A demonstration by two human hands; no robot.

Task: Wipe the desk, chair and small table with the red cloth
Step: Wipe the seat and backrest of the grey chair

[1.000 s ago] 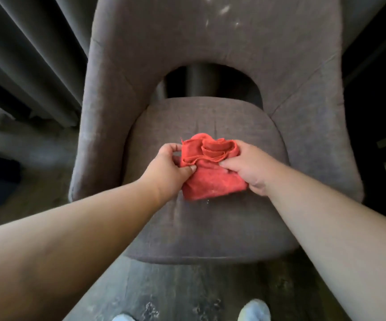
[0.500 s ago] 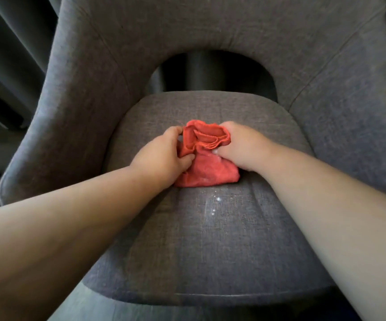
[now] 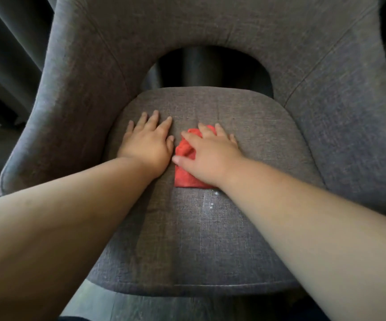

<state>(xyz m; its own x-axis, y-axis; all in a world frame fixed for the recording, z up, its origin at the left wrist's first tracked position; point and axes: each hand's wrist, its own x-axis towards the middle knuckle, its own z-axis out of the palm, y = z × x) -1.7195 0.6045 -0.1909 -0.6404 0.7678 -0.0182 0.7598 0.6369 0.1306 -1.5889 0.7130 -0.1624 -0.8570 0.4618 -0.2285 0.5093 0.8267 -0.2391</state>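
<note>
Red cloth (image 3: 187, 169) under right hand (image 3: 210, 156), (seemingly flat) on chair (image 3: 210, 239)

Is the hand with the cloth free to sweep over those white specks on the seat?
Probably yes: the right hand presses the red cloth just beyond the white specks, with bare seat between.

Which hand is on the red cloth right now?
The right hand, pressing flat on the red cloth. The left hand lies on bare chair seat beside it.
</note>
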